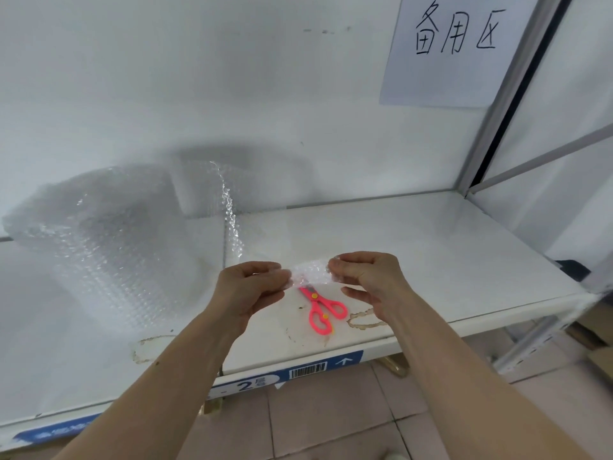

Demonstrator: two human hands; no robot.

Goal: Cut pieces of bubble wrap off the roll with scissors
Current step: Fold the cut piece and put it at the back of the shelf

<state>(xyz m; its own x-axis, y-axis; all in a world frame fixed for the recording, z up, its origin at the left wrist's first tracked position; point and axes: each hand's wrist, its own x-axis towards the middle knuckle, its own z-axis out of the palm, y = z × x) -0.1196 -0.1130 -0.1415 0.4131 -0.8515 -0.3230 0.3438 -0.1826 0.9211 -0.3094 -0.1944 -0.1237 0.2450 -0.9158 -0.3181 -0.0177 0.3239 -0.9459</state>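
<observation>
A small piece of bubble wrap (310, 273) is stretched between my two hands above the white shelf (431, 260). My left hand (247, 290) pinches its left edge, my right hand (368, 278) pinches its right edge. Pink scissors (320, 310) lie flat on the shelf just below the piece, blades pointing away from me and partly hidden behind it. The big bubble wrap roll (96, 234) lies at the left of the shelf, with a loose strip (232, 220) trailing from it toward my hands.
A white back wall carries a paper sign (454, 44) with handwritten characters at the upper right. A metal upright (510, 94) bounds the shelf on the right. Brown stains (363, 318) mark the shelf near its front edge. Tiled floor lies below.
</observation>
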